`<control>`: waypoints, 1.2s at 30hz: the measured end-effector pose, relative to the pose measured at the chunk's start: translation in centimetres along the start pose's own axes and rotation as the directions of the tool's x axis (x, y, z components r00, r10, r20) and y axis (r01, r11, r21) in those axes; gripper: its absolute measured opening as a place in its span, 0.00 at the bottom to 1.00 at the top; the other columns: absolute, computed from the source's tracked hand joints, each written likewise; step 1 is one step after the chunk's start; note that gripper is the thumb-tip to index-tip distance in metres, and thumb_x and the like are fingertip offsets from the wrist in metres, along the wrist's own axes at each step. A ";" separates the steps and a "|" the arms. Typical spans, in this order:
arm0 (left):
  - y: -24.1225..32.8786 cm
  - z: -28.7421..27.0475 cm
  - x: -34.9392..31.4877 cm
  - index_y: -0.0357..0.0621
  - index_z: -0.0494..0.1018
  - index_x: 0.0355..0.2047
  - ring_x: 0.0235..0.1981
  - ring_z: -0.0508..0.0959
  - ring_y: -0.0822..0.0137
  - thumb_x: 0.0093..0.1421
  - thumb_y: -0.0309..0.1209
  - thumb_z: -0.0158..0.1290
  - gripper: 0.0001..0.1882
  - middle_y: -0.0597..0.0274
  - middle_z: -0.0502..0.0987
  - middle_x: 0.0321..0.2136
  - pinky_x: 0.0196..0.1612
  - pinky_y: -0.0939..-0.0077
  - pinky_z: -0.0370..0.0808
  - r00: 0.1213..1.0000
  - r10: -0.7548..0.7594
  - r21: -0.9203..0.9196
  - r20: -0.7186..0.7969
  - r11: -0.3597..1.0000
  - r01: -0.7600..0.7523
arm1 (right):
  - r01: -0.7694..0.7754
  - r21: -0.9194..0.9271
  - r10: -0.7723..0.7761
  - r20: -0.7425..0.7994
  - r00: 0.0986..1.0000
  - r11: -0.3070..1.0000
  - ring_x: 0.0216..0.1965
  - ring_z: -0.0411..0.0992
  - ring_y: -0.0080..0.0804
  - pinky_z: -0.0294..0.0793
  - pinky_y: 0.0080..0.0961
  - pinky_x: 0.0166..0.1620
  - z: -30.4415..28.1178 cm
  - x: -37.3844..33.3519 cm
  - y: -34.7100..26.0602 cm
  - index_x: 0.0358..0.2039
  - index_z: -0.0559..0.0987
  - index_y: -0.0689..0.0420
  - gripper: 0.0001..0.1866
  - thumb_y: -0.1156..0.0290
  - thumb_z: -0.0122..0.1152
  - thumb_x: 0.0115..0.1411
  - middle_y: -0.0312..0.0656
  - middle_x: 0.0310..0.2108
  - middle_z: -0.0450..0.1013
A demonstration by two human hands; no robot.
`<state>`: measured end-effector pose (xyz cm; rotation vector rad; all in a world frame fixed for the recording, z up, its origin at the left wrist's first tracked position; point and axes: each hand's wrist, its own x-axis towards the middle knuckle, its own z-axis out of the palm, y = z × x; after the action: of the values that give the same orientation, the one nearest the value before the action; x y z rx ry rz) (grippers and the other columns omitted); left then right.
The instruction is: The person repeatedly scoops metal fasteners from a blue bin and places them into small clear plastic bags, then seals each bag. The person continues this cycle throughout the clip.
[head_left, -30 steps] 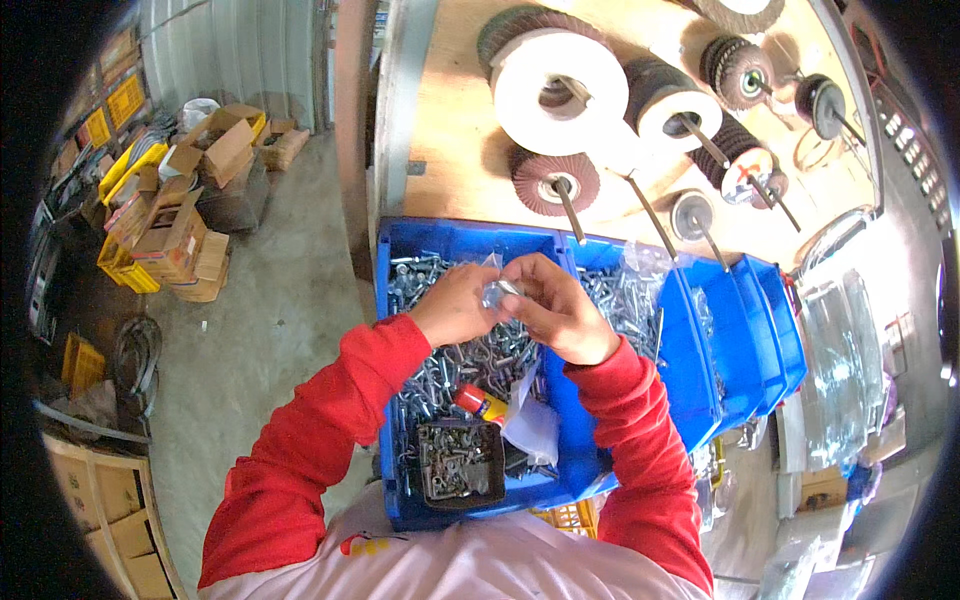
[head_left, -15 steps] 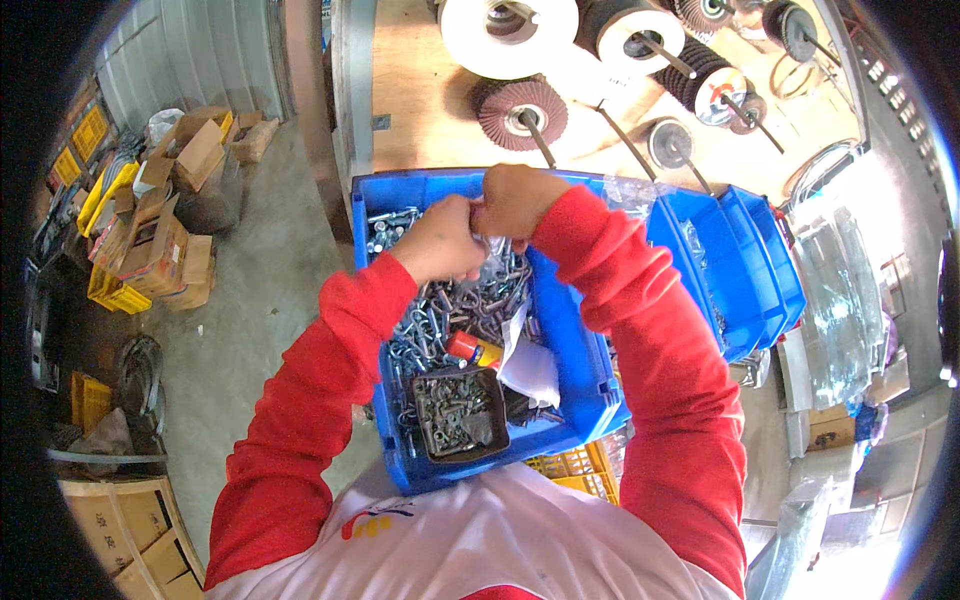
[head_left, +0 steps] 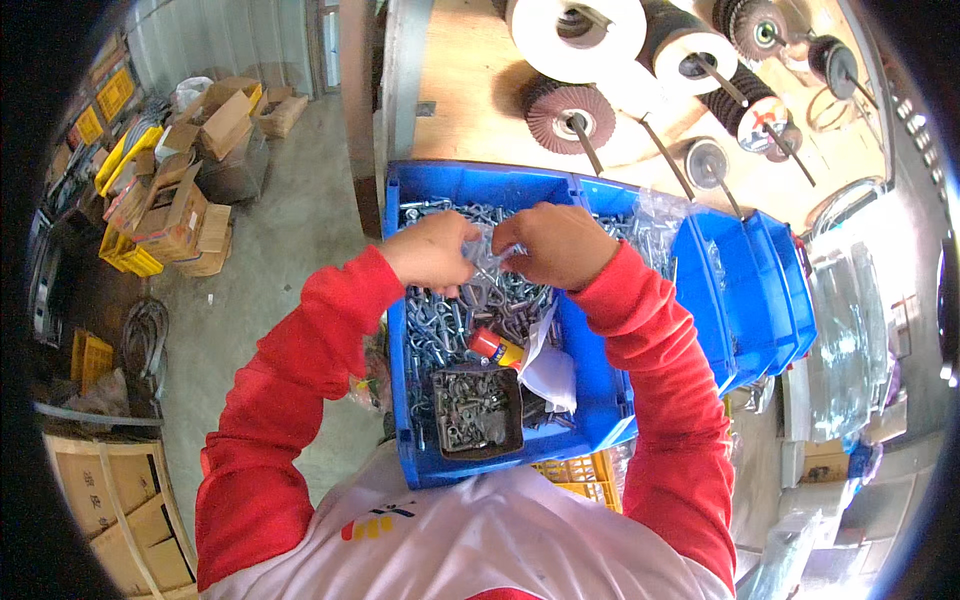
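Observation:
Over a blue bin [head_left: 596, 375] full of metal bolts and hooks [head_left: 437, 325], my two hands face each other a short way apart. A crumpled clear plastic bag [head_left: 486, 246] spans the gap. My left hand [head_left: 432, 252] has its fingers curled, pinching the bag's left side. The fingers of my right hand [head_left: 556, 246] bend down onto its other side; their tips are partly hidden. Inside the bin's near half lie a small dark tray [head_left: 520, 425] of little fasteners, a red-and-yellow tube-like container [head_left: 497, 347] and a white sheet of paper [head_left: 548, 372].
More blue bins [head_left: 745, 290] line up to the right. Behind them, a wooden board [head_left: 460, 120] carries abrasive discs [head_left: 570, 117] on rods that jut out. Cardboard boxes [head_left: 175, 215] and yellow crates sit on the floor at left. A yellow crate [head_left: 580, 478] shows beneath the bin.
My hands, pressed together before, have moved apart and a little nearer to me, with the clear plastic now showing between them. The whole view has shifted slightly.

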<state>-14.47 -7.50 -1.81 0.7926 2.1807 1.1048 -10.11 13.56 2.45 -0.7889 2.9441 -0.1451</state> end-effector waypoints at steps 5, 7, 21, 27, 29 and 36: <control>0.3 -1.2 0.0 0.36 0.82 0.38 0.19 0.82 0.69 0.51 0.27 0.56 0.14 0.58 0.82 0.20 0.23 0.70 0.77 0.972 -0.089 0.274 0.217 0.961 0.027 | 0.243 -0.175 -0.264 -0.108 0.959 0.954 0.35 0.81 0.49 0.79 0.47 0.37 0.6 0.1 -0.7 0.31 0.86 0.44 0.07 0.68 0.66 0.50 0.43 0.27 0.81; 0.2 -1.5 0.0 0.37 0.82 0.44 0.20 0.83 0.67 0.54 0.28 0.58 0.17 0.55 0.82 0.20 0.26 0.69 0.79 0.960 -0.102 0.286 0.260 0.958 0.024 | 0.269 -0.156 -0.292 -0.151 0.944 0.950 0.33 0.81 0.50 0.78 0.48 0.35 0.8 0.3 -0.6 0.31 0.86 0.44 0.07 0.68 0.67 0.50 0.43 0.26 0.80; 2.3 -3.2 -2.8 0.37 0.82 0.39 0.26 0.83 0.51 0.48 0.35 0.66 0.19 0.44 0.80 0.23 0.33 0.59 0.77 0.958 0.262 0.234 0.120 0.930 -0.283 | 0.403 0.160 -0.377 -0.169 0.911 0.901 0.42 0.78 0.47 0.74 0.47 0.43 -0.8 -1.0 0.1 0.28 0.81 0.52 0.04 0.72 0.67 0.49 0.44 0.35 0.79; 2.4 -2.6 -3.0 0.41 0.81 0.40 0.28 0.83 0.48 0.46 0.29 0.61 0.18 0.43 0.80 0.24 0.34 0.57 0.78 0.961 0.211 0.335 0.176 0.906 -0.260 | 0.407 0.089 -0.405 -0.048 0.913 0.909 0.40 0.77 0.48 0.74 0.47 0.41 0.2 -1.2 -1.3 0.26 0.79 0.52 0.04 0.72 0.66 0.48 0.42 0.32 0.78; 2.0 -2.2 -2.9 0.41 0.81 0.42 0.29 0.83 0.47 0.45 0.27 0.59 0.20 0.43 0.80 0.24 0.35 0.56 0.78 0.956 0.209 0.316 0.205 0.910 -0.267 | 0.402 0.050 -0.399 -0.070 0.914 0.914 0.40 0.78 0.47 0.74 0.49 0.42 0.7 -1.1 -1.2 0.26 0.79 0.51 0.04 0.71 0.65 0.48 0.42 0.32 0.78; 1.0 -1.6 -2.1 0.37 0.78 0.44 0.26 0.85 0.54 0.47 0.25 0.59 0.21 0.47 0.82 0.24 0.31 0.58 0.79 0.929 -0.019 0.358 0.370 0.926 -0.123 | 0.410 0.084 -0.410 -0.026 0.912 0.908 0.44 0.76 0.44 0.74 0.45 0.44 1.8 -1.5 -2.1 0.31 0.81 0.49 0.08 0.70 0.67 0.47 0.38 0.38 0.77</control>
<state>-13.99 -9.32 0.25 1.1309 2.0725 0.5014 -7.61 12.41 1.03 -1.3846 2.7100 -0.3040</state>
